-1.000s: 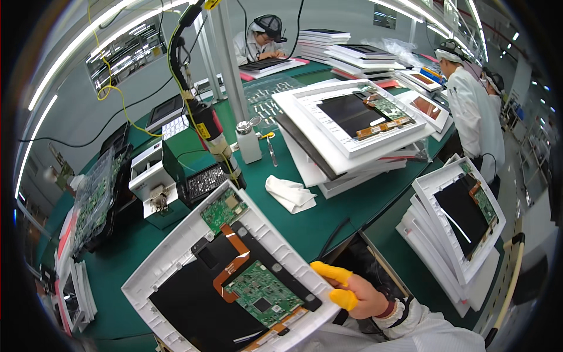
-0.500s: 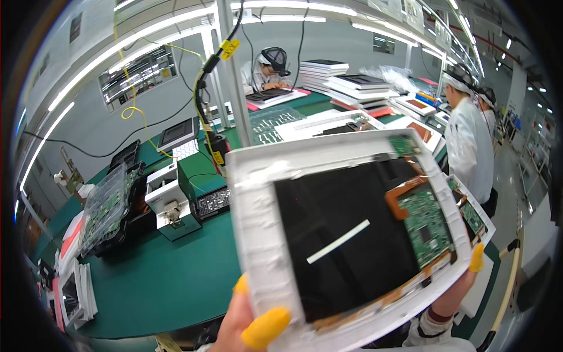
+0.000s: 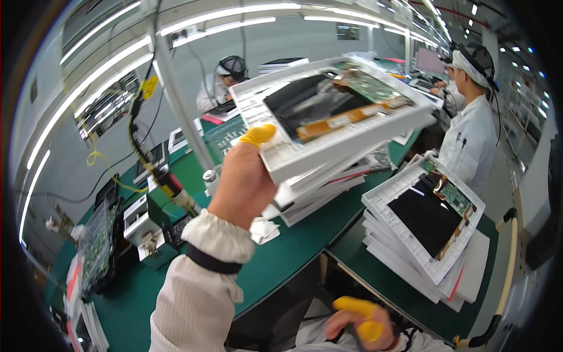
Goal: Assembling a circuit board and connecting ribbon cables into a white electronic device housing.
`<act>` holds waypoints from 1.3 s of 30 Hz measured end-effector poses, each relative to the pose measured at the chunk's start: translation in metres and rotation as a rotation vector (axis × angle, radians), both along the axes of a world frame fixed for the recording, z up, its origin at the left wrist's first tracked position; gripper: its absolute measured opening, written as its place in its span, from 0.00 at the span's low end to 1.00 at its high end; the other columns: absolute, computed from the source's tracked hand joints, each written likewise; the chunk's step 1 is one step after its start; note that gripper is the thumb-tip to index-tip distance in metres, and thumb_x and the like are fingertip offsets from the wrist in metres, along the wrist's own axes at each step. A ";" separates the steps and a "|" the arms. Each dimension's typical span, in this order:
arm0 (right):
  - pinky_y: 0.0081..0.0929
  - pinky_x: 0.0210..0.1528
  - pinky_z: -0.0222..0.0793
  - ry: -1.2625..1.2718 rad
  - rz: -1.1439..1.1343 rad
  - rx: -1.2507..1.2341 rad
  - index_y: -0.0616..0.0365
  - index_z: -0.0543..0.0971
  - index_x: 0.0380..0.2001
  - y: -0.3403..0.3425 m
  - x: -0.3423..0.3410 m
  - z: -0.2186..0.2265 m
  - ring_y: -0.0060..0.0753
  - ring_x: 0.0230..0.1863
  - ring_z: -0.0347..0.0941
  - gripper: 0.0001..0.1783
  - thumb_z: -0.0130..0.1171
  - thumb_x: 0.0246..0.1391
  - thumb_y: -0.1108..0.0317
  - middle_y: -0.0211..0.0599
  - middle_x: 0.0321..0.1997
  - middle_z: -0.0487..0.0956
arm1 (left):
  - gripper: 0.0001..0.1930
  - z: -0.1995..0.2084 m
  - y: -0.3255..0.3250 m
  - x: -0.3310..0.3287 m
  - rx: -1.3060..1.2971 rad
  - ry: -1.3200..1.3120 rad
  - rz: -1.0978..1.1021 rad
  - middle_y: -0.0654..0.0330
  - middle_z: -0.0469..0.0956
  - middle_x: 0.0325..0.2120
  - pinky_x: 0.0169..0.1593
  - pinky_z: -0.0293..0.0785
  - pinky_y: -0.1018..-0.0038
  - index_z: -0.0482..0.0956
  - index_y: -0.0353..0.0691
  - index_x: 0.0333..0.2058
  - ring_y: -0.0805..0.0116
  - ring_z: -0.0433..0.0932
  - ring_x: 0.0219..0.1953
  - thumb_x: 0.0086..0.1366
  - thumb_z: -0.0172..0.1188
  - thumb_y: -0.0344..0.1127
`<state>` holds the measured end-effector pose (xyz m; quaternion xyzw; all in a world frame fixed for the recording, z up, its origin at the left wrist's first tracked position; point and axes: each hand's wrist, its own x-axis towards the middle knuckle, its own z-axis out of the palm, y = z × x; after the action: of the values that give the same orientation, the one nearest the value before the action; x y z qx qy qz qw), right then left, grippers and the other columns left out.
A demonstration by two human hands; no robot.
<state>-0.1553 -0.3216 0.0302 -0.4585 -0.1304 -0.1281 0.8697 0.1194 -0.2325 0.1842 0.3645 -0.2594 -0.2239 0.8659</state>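
My left hand (image 3: 243,176), with a yellow cot on its thumb, grips the near left corner of a white display housing (image 3: 346,144). The housing is tilted above a stack of similar white parts (image 3: 328,196); I cannot tell whether it touches them. A black panel, an orange flex strip and a green circuit board (image 3: 375,88) show inside it. Empty and low near my lap, my right hand (image 3: 363,325) has its yellow-cotted fingers apart and slightly bent. To its upper right, another white housing with a black panel (image 3: 425,214) tops a second stack.
A grey-white boxy device (image 3: 143,229) and a black tray of circuit boards (image 3: 99,252) stand left on the green bench (image 3: 281,258). A cart rail (image 3: 509,281) runs along the right. One co-worker (image 3: 469,129) is at the right, another (image 3: 220,82) across the bench.
The housing has gone from both hands close to me to my left hand alone, farther off over the stack. My right hand has let go and dropped low. The view has swung right.
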 end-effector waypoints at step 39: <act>0.36 0.37 0.74 0.089 0.154 -0.825 0.61 0.80 0.49 0.001 0.039 -0.058 0.48 0.34 0.80 0.19 0.63 0.57 0.64 0.48 0.35 0.83 | 0.23 -0.093 -0.016 0.136 1.095 -0.598 0.763 0.47 0.79 0.35 0.36 0.78 0.70 0.69 0.24 0.56 0.61 0.80 0.31 0.65 0.59 0.29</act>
<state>-0.1160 -0.3203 -0.0282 -0.7622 -0.1667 0.0202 0.6251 0.2558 -0.2486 0.0915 0.8557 -0.1908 0.1050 0.4695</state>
